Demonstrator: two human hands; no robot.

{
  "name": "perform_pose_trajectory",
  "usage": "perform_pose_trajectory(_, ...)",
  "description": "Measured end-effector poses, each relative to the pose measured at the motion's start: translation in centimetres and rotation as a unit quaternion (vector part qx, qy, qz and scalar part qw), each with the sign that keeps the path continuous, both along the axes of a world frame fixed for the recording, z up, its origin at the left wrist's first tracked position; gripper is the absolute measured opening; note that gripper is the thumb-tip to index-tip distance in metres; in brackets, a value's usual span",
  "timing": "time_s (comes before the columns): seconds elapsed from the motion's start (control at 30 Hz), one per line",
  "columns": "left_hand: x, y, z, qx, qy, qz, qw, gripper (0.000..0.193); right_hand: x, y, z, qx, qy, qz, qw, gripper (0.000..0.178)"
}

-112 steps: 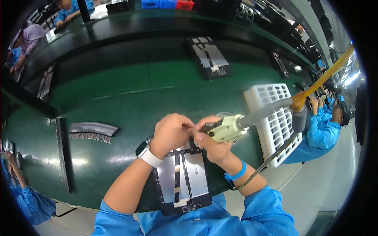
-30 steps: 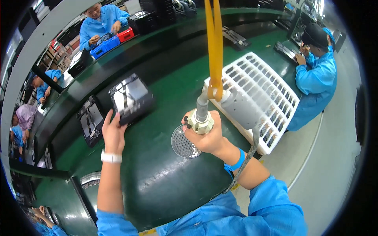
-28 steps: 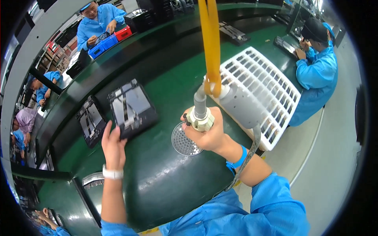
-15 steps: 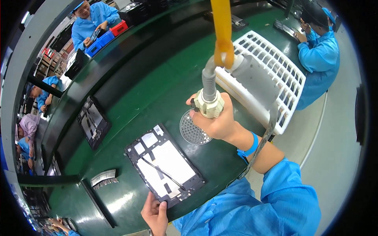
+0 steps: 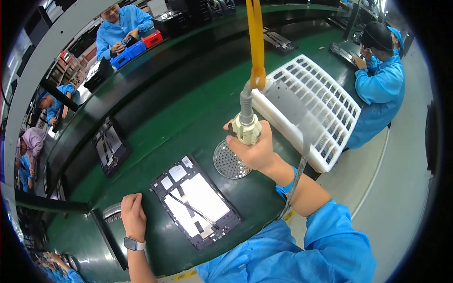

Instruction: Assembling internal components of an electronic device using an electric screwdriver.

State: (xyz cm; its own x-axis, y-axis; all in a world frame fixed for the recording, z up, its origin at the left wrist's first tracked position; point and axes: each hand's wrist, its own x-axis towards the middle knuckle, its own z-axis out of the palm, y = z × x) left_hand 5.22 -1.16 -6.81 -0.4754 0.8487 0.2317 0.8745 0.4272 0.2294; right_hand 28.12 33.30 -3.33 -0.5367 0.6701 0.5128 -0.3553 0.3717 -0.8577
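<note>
My right hand (image 5: 258, 148) is wrapped round a cream-coloured electric screwdriver (image 5: 247, 129) that hangs from a yellow strap (image 5: 255, 42). Its tip is hidden by the hand, over a round metal plate full of small holes (image 5: 225, 160). Left of that plate lies an opened tablet (image 5: 198, 200) with a white panel and a thin dark strip slanting across it. My left hand (image 5: 134, 218), a watch on its wrist, is by the tablet's left side. Its fingers are bent together over one end of a curved ribbed strip (image 5: 112, 212); the fingertips and anything in them are hidden.
A white slotted rack (image 5: 314, 111) stands right of the screwdriver, with a grey cable (image 5: 298, 179) running past it. Another opened tablet (image 5: 111, 146) lies farther left. A dark bar (image 5: 108, 238) edges the green bench at left. Co-workers in blue sit around.
My left hand has let go of the tablet's lower corner and moved left to the ribbed strip. The right hand still grips the screwdriver over the holed plate. The view has shifted slightly.
</note>
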Motion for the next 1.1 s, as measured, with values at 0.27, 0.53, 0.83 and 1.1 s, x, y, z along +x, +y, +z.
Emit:
perform_pose_trajectory(0.27, 0.2, 0.2, 1.2, 0.084, 0.013, 0.019, 0.996, 0.026, 0.6, 0.0, -0.1, -0.010, -0.032, -0.007, 0.999, 0.024)
perform_pose_trajectory(0.53, 0.9, 1.4, 0.1, 0.173, 0.041, 0.041, 0.983, 0.014, 0.3, -0.2, -0.3, 0.019, -0.040, 0.005, 0.999, 0.030)
perform_pose_trajectory(0.83, 4.0, 7.6, 2.6, 0.284, -0.080, 0.063, 0.953, 0.015, -0.3, -0.4, 0.9, -0.007, 0.034, -0.033, 0.999, 0.017)
perform_pose_trajectory(1.1, 4.7, 17.2, 1.4, 0.229, -0.333, 0.081, 0.911, 0.021, -0.1, -0.9, 0.2, -0.058, 0.001, -0.021, 0.998, 0.023)
